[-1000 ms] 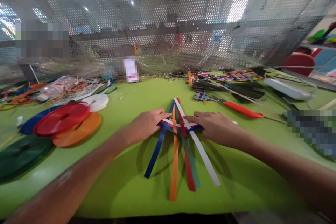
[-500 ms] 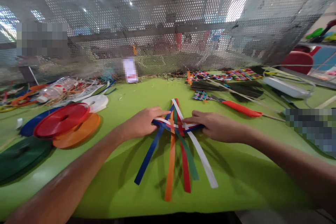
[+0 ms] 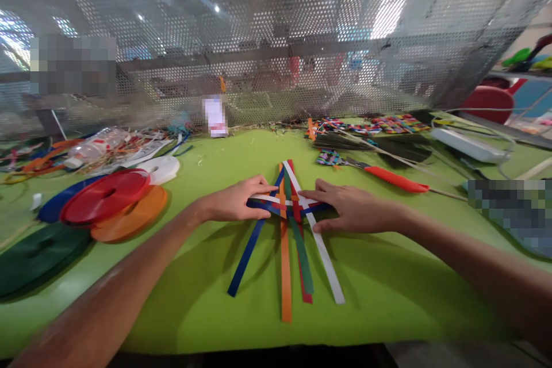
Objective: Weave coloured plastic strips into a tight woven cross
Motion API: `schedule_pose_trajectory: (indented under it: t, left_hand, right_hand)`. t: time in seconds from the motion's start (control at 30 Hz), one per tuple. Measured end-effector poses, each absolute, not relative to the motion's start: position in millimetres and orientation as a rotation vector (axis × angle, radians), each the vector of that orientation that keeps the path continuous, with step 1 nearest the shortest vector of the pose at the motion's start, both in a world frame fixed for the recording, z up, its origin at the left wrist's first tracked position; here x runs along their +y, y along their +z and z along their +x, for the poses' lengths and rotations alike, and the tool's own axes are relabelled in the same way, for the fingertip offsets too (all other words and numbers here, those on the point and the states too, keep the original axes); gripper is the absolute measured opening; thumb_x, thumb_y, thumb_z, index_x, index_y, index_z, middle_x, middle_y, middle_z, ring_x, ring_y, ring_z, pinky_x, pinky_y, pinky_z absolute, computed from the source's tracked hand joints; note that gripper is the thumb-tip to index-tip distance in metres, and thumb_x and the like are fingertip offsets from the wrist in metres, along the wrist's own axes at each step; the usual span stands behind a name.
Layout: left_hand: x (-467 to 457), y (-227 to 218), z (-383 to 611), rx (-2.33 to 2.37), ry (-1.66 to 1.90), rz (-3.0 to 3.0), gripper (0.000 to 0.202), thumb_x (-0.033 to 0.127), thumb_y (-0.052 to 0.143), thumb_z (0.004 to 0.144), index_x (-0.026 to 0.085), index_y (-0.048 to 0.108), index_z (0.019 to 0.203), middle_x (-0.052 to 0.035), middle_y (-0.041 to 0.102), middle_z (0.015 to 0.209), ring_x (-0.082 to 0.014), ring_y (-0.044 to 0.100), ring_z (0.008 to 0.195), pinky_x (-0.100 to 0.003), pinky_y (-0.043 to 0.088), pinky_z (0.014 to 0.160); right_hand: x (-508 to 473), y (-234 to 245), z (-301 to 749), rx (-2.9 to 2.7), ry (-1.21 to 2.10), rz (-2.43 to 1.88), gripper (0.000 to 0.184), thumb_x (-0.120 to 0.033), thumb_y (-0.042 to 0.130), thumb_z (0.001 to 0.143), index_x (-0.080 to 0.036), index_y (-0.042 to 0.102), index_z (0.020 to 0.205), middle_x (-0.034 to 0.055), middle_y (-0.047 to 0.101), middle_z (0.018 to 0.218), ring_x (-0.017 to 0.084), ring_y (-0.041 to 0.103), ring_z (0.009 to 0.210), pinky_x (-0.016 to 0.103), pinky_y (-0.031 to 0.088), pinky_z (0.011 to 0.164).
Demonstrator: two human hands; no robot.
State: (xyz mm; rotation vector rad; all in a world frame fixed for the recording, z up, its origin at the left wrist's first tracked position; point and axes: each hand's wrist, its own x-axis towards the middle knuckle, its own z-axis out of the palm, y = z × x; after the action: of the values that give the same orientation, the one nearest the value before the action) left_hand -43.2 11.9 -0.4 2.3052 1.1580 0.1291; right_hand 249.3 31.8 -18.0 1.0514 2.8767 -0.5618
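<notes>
A small weave of flat plastic strips (image 3: 281,207) lies between my hands, its crosswise white and blue bands bent in a curve. Below it fan out a blue strip (image 3: 245,259), an orange strip (image 3: 285,276), a green strip (image 3: 303,261), a red strip (image 3: 307,299) and a white strip (image 3: 331,270); their upper ends meet in a narrow bunch. My left hand (image 3: 233,198) is closed on the weave's left end, thumb below and fingers above. At the right end, my right hand (image 3: 356,208) grips the weave, its index finger across the white strip and its thumb lower.
On the left lie flat coils of strip: red (image 3: 106,195), orange (image 3: 133,223), blue (image 3: 54,205), green (image 3: 38,259), white (image 3: 166,170). A clear bottle (image 3: 97,146) sits among scraps behind. An orange-red handled tool (image 3: 397,179) lies right. A perforated metal panel (image 3: 267,63) stands behind.
The lower strip ends have swung slightly, blue to the right and white to the left. My left thumb has come down below the weave, and my right thumb has lowered towards the white strip.
</notes>
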Motion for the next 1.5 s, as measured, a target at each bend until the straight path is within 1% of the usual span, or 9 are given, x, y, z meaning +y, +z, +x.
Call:
schedule_pose_trajectory:
  t: [0.23,0.43,0.6,0.73,0.9,1.17,1.27,1.4,1.5]
  left_hand:
    - [16.3,-10.9,-48.1,1.181,0.046,2.354,0.080,0.051,0.074,0.082,0.020,0.045,0.149,-0.0110,0.045,0.138,-0.0270,0.056,0.119,-0.036,0.046,0.103]
    - [7.8,-9.6,-38.2,1.271,-0.043,2.440,0.076,0.061,0.066,0.086,0.025,0.044,0.149,-0.0111,0.041,0.143,-0.0281,0.058,0.119,-0.041,0.044,0.106]
    - [6.9,-12.2,-35.3,1.305,-0.006,2.596,0.072,0.066,0.060,0.089,0.023,0.050,0.146,-0.0123,0.048,0.139,-0.0316,0.046,0.132,-0.046,0.036,0.114]
    - [4.3,-10.4,-31.9,1.364,-0.068,2.654,0.073,0.068,0.057,0.090,0.022,0.050,0.146,-0.0130,0.048,0.141,-0.0326,0.045,0.131,-0.051,0.036,0.113]
    - [0.3,-10.0,-26.7,1.409,-0.055,2.666,0.074,0.071,0.054,0.089,0.022,0.051,0.143,-0.0136,0.048,0.142,-0.0336,0.046,0.130,-0.053,0.036,0.112]
    - [-4.5,3.2,-28.6,1.211,0.051,2.650,0.060,0.062,0.063,0.089,0.021,0.061,0.133,-0.0131,0.051,0.136,-0.0312,0.047,0.131,-0.047,0.037,0.114]
    - [-9.4,9.2,-25.8,1.046,-0.009,2.628,0.069,0.062,0.071,0.083,0.022,0.058,0.138,-0.0143,0.050,0.140,-0.0319,0.046,0.134,-0.047,0.038,0.115]
    - [-14.3,8.2,-22.2,0.940,-0.092,2.632,0.083,0.066,0.075,0.076,0.022,0.052,0.142,-0.0182,0.043,0.149,-0.0377,0.039,0.141,-0.056,0.033,0.118]
    - [-20.1,8.2,-27.7,0.922,-0.150,2.633,0.100,0.070,0.078,0.068,0.022,0.043,0.148,-0.0185,0.038,0.155,-0.0403,0.034,0.146,-0.059,0.025,0.121]
  right_hand:
    - [29.2,-26.3,248.4,2.913,-0.368,1.054,0.086,-0.074,0.051,0.089,-0.027,0.034,0.157,0.0157,0.056,0.128,0.036,0.063,0.108,0.042,0.049,0.087]
    - [26.9,-27.9,246.0,2.913,-0.300,1.096,0.084,-0.073,0.054,0.088,-0.026,0.037,0.156,0.0158,0.057,0.127,0.036,0.063,0.109,0.043,0.049,0.085]
    - [28.1,-31.4,245.3,2.922,-0.244,1.086,0.088,-0.076,0.049,0.089,-0.023,0.034,0.158,0.0181,0.055,0.131,0.037,0.062,0.111,0.045,0.049,0.085]
    - [27.1,-32.7,245.1,2.945,-0.247,1.107,0.086,-0.075,0.050,0.089,-0.022,0.038,0.156,0.0172,0.056,0.127,0.035,0.063,0.105,0.046,0.051,0.085]
    - [24.6,-35.9,243.0,3.034,-0.175,1.118,0.077,-0.072,0.049,0.091,-0.019,0.051,0.147,0.0170,0.057,0.122,0.035,0.058,0.114,0.052,0.048,0.097]
    - [21.7,-39.4,239.3,3.108,-0.056,1.149,0.057,-0.057,0.061,0.093,-0.016,0.062,0.133,0.0158,0.061,0.114,0.033,0.059,0.108,0.054,0.051,0.093]
    - [17.7,-36.7,238.6,3.225,-0.049,1.090,0.050,-0.047,0.065,0.093,-0.015,0.063,0.131,0.0168,0.061,0.117,0.034,0.058,0.109,0.055,0.051,0.093]
    - [7.0,-30.6,236.8,3.515,-0.357,0.736,0.028,-0.027,0.054,0.100,-0.021,0.066,0.126,0.0128,0.061,0.118,0.025,0.057,0.110,0.045,0.051,0.094]
    - [-0.9,-28.8,233.5,3.557,-0.500,0.445,0.028,-0.017,0.049,0.101,-0.023,0.070,0.119,0.0103,0.063,0.114,0.022,0.056,0.107,0.041,0.050,0.092]
